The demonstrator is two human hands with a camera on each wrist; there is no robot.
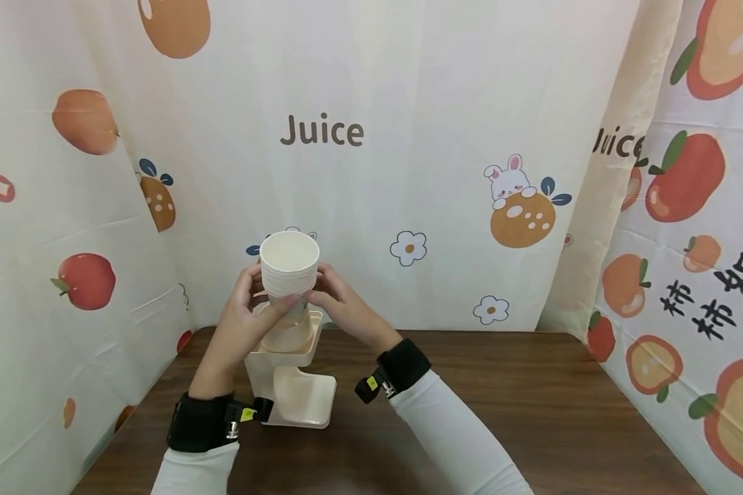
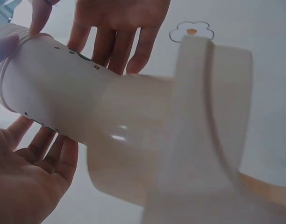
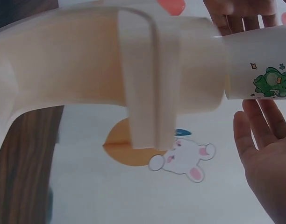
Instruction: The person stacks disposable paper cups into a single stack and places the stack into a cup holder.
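Observation:
A stack of white paper cups (image 1: pixel 289 271) stands mouth up above a cream-coloured stand (image 1: pixel 314 399). Its lower end sits inside the stand's round collar (image 1: pixel 283 338). My left hand (image 1: pixel 250 313) holds the stack from the left and my right hand (image 1: pixel 347 306) from the right. Both thumbs lie on the near side, below the stacked rims, with the fingers round the sides. A green cartoon print (image 3: pixel 273 83) shows on the lowest cup in the right wrist view. The left wrist view shows the cup wall (image 2: pixel 63 88) meeting the collar; how deep it goes is hidden.
The stand rests on a dark wooden table (image 1: pixel 470 405), towards its left side. White cloth (image 1: pixel 359 206) printed with fruit, flowers and a rabbit hangs behind the table and along both sides. A strapped camera (image 1: pixel 371 386) is on each wrist.

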